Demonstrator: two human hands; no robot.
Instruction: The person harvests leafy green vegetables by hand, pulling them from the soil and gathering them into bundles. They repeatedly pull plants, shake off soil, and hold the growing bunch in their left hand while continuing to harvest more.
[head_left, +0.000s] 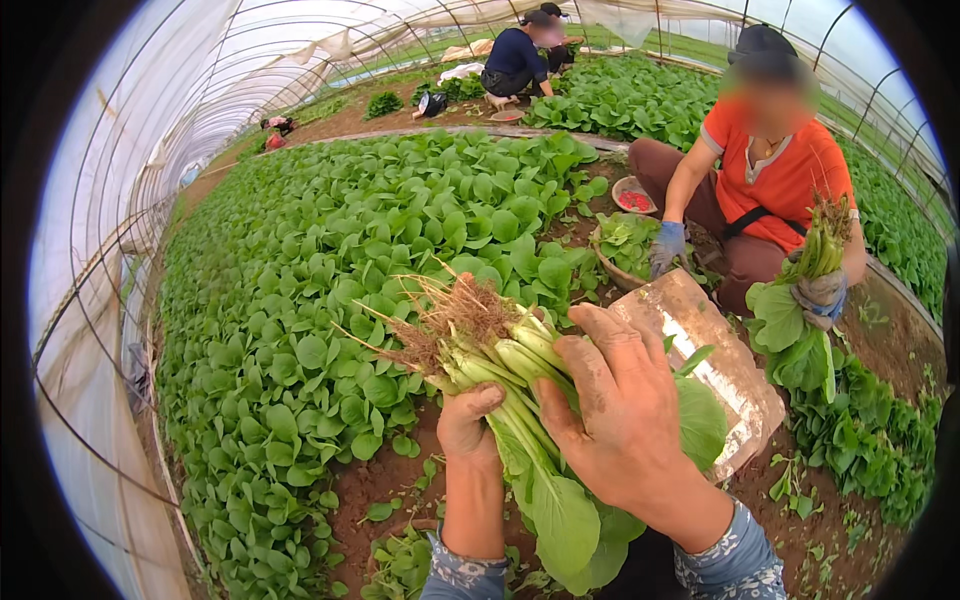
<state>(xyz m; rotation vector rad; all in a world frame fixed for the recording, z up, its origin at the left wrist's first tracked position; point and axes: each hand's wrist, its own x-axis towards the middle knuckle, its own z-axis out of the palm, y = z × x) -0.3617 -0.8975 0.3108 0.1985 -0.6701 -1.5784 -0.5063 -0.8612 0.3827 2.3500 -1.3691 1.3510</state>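
My left hand (469, 427) grips a bunch of leafy greens (525, 367), its thumb across the pale stems. The soil-covered roots (457, 315) point up and away from me, while the broad leaves (562, 517) hang below. Over the right side of the same stems, my right hand (619, 412) curls its soil-smeared fingers; its thumb is hidden. Another green leaf (701, 424) shows beyond that hand. Just past my right hand, a flat sheet (739, 390) with a shiny, dirty surface lies on the soil.
A co-worker in orange (787, 180) squats at right, a gloved hand (821, 296) holding rooted greens. Near them stand a basket of greens (626, 259) and a bowl with red pieces (634, 196). Dense greens (300, 360) grow at left; picked greens (862, 435) lie at right.
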